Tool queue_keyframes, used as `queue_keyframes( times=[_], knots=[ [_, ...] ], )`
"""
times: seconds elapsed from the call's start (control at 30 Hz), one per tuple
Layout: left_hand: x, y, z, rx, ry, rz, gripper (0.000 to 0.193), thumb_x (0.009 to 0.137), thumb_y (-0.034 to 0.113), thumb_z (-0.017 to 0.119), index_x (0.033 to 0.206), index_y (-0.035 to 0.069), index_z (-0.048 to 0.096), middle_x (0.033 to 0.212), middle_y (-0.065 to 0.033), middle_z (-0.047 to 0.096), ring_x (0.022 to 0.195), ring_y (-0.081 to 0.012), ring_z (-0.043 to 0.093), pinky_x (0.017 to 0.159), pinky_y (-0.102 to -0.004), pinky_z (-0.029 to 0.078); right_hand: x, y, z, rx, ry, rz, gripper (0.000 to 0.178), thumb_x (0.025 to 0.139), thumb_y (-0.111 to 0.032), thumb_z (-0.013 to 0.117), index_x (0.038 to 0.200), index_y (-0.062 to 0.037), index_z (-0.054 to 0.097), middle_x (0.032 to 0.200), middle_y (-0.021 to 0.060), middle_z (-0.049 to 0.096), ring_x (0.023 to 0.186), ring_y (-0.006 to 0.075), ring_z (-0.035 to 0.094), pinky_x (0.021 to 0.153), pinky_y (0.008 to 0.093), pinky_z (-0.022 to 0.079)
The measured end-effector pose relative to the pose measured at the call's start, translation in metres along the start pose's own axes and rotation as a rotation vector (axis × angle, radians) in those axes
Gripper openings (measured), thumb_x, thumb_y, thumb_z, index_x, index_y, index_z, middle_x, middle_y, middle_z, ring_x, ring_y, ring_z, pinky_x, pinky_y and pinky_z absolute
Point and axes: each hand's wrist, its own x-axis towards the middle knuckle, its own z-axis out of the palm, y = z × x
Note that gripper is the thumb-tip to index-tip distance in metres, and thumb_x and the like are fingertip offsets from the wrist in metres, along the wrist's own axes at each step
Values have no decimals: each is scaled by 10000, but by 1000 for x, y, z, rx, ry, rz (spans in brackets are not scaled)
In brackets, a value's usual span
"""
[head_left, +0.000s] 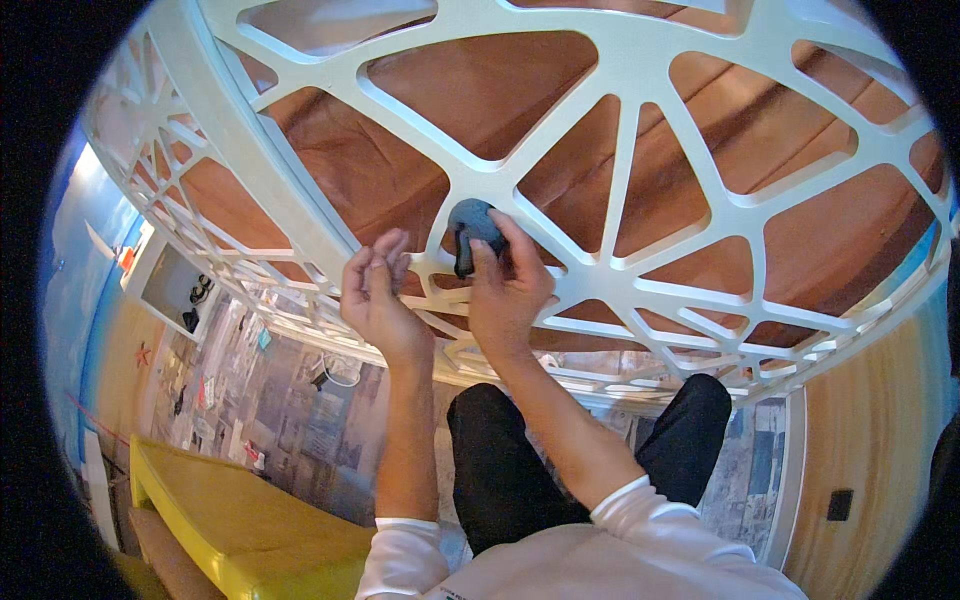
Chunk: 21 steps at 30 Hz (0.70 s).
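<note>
My right hand (508, 290) grips a rounded blue-grey pad (472, 218) with a black strap-like part hanging at its left side; its exact kind I cannot make out. The thumb and fingers press it from the right, against or just in front of a white lattice panel (605, 280). A short way to the left, my left hand (382, 295) is raised near the lattice with loosely bent fingers. Nothing shows in it, and its fingertips are slightly blurred.
Brown sheeting (480, 90) lies behind the lattice openings. At lower left stands a yellow bench-like piece (240, 510). Small tools and scraps lie on the plank-patterned floor (300, 430). A white recess (180, 280) holds dark items. My knees are close under the panel.
</note>
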Motion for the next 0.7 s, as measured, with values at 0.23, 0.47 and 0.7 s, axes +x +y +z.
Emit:
queue_keyframes(
  times=[0.23,0.47,0.7],
  knots=[
    [21,-22,-2,205,-188,28,186,1063,93,518,1173,-24,612,1170,-160,718,1082,-214,679,946,-324,531,-6,26,25,-326,-95,-268,333,844,52,637,1175,19,653,1021,255,684,849,445,688,797,454,555],
    [17,-33,40,379,-346,146,424,1018,292,617,1215,-79,674,1119,-210,731,1008,-271,687,909,-382,517,15,-33,-59,-488,-100,-538,354,742,89,650,1088,20,680,983,198,711,852,398,699,794,454,567],
    [33,-31,48,555,-443,207,395,1023,354,616,1029,-35,684,861,-237,698,758,-355,677,708,-439,506,61,-65,-43,-750,67,-553,353,801,83,656,1150,27,650,1028,214,691,941,401,671,801,460,536]
  ],
)
